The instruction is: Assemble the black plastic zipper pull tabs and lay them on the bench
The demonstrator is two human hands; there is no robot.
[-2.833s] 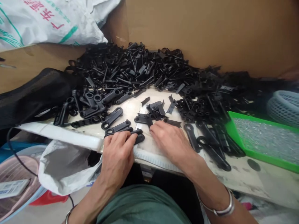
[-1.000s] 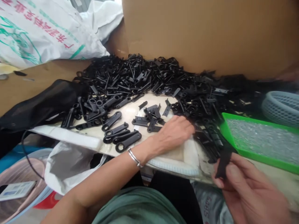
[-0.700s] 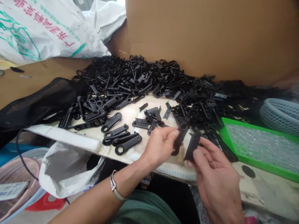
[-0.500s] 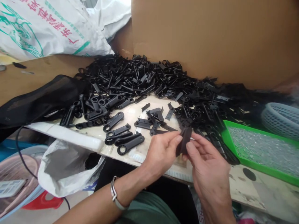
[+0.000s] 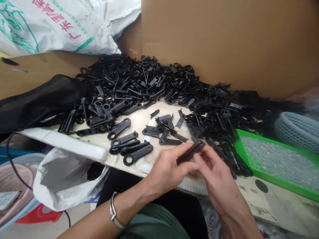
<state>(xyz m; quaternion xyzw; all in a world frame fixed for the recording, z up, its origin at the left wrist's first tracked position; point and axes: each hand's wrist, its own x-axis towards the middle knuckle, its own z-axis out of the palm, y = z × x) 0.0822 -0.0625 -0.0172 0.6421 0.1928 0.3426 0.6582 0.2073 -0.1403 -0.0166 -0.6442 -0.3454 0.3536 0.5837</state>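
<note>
Between my two hands is a black plastic handle, tilted with its rounded end up to the right. My left hand grips its lower left part, fingers behind and thumb in front. The fingers and thumb of my right hand close on its upper right end. Just left of my hands lie several ring-ended black handles in a rough row on the board. Beyond my fingers are loose flat black pieces, some with small holes.
A large heap of black parts runs along the cardboard wall. At right stand a green tray of small shiny pieces and a grey-blue basket. A white sack hangs open below the board's left edge.
Both hands have turned the black handle from nearly upright to a slanted, edge-on pose. My right hand's grip has shifted slightly, and the view has moved a little.
</note>
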